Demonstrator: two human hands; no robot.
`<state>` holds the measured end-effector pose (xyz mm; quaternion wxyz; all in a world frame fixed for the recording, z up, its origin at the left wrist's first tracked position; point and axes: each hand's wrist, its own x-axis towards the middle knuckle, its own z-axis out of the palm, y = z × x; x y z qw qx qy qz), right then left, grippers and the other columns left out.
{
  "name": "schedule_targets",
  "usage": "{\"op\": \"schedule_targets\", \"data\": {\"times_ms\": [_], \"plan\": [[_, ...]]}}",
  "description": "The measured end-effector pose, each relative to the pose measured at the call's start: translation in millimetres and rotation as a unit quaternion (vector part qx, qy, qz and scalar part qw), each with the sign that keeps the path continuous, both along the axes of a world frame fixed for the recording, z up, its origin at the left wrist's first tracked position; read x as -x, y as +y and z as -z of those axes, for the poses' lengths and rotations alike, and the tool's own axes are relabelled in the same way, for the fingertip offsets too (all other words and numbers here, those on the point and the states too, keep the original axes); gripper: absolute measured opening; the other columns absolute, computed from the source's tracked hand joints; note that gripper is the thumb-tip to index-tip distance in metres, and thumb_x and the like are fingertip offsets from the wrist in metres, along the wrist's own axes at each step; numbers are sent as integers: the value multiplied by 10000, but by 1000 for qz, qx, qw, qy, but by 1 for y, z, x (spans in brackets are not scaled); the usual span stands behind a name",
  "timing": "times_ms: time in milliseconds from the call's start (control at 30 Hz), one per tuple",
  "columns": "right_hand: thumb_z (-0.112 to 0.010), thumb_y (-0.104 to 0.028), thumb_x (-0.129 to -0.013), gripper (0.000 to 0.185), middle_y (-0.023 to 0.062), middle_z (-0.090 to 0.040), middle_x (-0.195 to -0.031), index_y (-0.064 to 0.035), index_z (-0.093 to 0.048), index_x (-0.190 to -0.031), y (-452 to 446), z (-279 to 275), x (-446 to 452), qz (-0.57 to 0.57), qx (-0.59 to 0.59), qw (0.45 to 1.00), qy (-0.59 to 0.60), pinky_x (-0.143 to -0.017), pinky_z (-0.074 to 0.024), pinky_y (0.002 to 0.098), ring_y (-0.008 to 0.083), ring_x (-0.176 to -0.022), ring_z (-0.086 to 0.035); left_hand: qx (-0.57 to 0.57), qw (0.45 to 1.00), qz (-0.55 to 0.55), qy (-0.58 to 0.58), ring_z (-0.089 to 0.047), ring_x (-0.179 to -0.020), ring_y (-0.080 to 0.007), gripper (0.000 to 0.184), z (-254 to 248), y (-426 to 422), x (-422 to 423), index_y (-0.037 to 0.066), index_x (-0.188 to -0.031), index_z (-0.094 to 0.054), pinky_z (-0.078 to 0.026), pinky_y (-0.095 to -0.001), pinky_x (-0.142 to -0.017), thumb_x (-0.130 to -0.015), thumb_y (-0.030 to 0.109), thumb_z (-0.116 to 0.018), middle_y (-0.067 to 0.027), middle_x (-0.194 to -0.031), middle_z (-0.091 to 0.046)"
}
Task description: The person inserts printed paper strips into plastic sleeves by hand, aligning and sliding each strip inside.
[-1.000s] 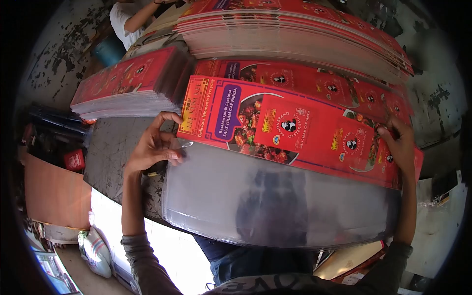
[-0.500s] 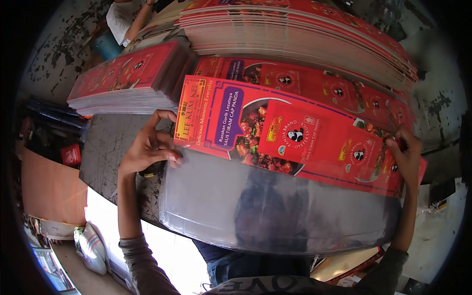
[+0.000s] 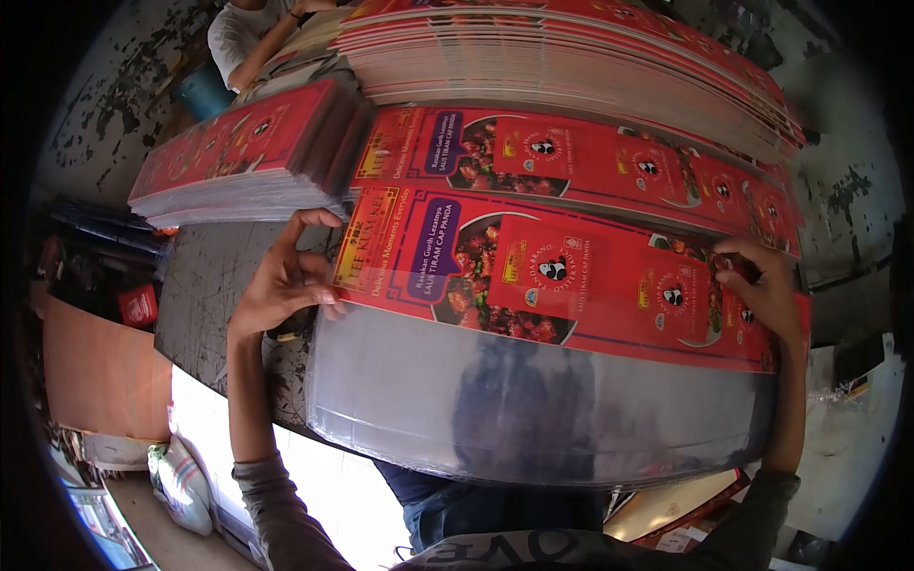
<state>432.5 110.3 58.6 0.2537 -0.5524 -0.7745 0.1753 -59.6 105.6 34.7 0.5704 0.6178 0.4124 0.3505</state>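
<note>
"Where's the card (image 3: pixel 609 295)?"

"Between the hands, its long axis running crosswise, from just above nine o'clock to just past three. The left end, with the gold logo, sits a little farther from the body than the right end."

"And the hands?"

"Well apart, one at each end. The left hand (image 3: pixel 271 290) is at the nine o'clock end, fingers curled, thumb near the close corner. I can't tell if it pinches the card or only the clear film around there."

"The right hand (image 3: pixel 776 295)?"

"At three o'clock, bent fingers and thumb reaching in over the printed face near the far edge. Whether they're clamped on it or just resting, I can't tell either."

"Which one is nearer the middle?"

"The right. Its fingertips come in over the face, while the left's stay out by the end."

"What lies around it?"

"Clear film (image 3: pixel 390 381) spreads out toward six o'clock, on the body's side. At twelve there's a back card (image 3: pixel 590 157), nearly in line with this one, its near edge close to the card's far edge. Beyond that, also at twelve, the tall stack (image 3: pixel 571 71). The side stack (image 3: pixel 238 143) is off at ten, past the left hand."
</note>
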Motion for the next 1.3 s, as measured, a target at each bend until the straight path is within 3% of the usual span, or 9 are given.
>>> {"op": "schedule_targets", "data": {"times_ms": [133, 300, 567, 967, 1100, 1167, 1200, 1267, 1300], "plan": [[-703, -81, -685, 328, 128, -641, -943, 4, -616, -989, 4, 8, -9, -40, 26, 998, 28, -784, -440, 264, 151, -860, -596, -7, 1000, -3, -1, -629, -604, -187, 767, -4, -1, -4, 1, -1286, -191, -492, -268, -545, -718, 70, -703, -134, -663, -614], [-716, -88, -672, 319, 125, -647, -902, 20, -624, -958, 5, 5, -7, -58, 27, 998, 13, -758, -447, 262, 155, -819, -605, -18, 1000, 6, -10, -623, -589, -177, 835, 1, -1, 0, 4, -1331, -148, -480, -252, -556, -715, 76, -707, -110, -646, -606], [-722, -100, -669, 313, 110, -651, -830, 23, -628, -941, 1, 2, -3, -56, 37, 998, 17, -721, -452, 258, 143, -764, -605, -43, 998, -20, 47, -477, -543, -47, 890, 1, -2, 0, 2, -1346, -164, -310, -163, -549, -692, 158, -747, -28, -596, -552], [-751, -108, -631, 300, 94, -646, -768, 2, -650, -892, 2, 7, -7, -87, 39, 994, 50, -648, -450, 257, 128, -692, -589, -38, 999, -12, 32, -494, -546, -44, 845, 0, -1, -1, -2, -1346, -182, -322, -160, -537, -710, 110, -726, -29, -603, -564], [-751, -124, -639, 367, 52, -596, -703, -18, -617, -964, 2, 5, -10, -118, 26, 992, -20, -615, -444, 254, 111, -648, -553, -46, 999, -9, 20, -502, -551, -46, 764, 4, -2, 0, -3, -1323, -255, -323, -163, -531, -727, 135, -713, -29, -609, -564], [-748, -131, -647, 392, 39, -575, -695, -25, -599, -995, 0, -5, -11, -137, -6, 989, -57, -610, -441, 254, 104, -635, -539, -62, 994, -2, 89, -507, -542, -52, 684, -2, -3, 0, -10, -1282, -334, -367, -172, -559, -737, 176, -703, -10, -583, -552], [-723, -168, -682, 389, 45, -559, -710, -27, -577, -1014, -3, -17, -12, -76, -19, 996, -31, -640, -437, 258, 111, -657, -536, -67, 994, 5, 89, -507, -542, -52, 684, -6, -4, 0, -10, -1282, -334, -367, -172, -559, -737, 176, -703, -10, -583, -552], [-698, -206, -716, 390, 51, -542, -726, -28, -555, -1032, -7, -40, -24, -6, -36, 999, -3, -670, -433, 263, 119, -678, -533, -125, 972, -16, 198, -569, -671, -131, 633, -17, -10, -3, 10, -1246, -398, -440, -248, -633, -738, 248, -693, -84, -761, -591], [-625, -287, -776, 390, 53, -528, -780, -8, -542, -1036, -8, -51, -39, -2, -104, 993, 49, -696, -421, 270, 122, -730, -513, -132, 972, -7, 197, -569, -671, -131, 633, -20, -14, -8, 10, -1246, -398, -440, -248, -633, -738, 248, -693, -84, -761, -591]]}}
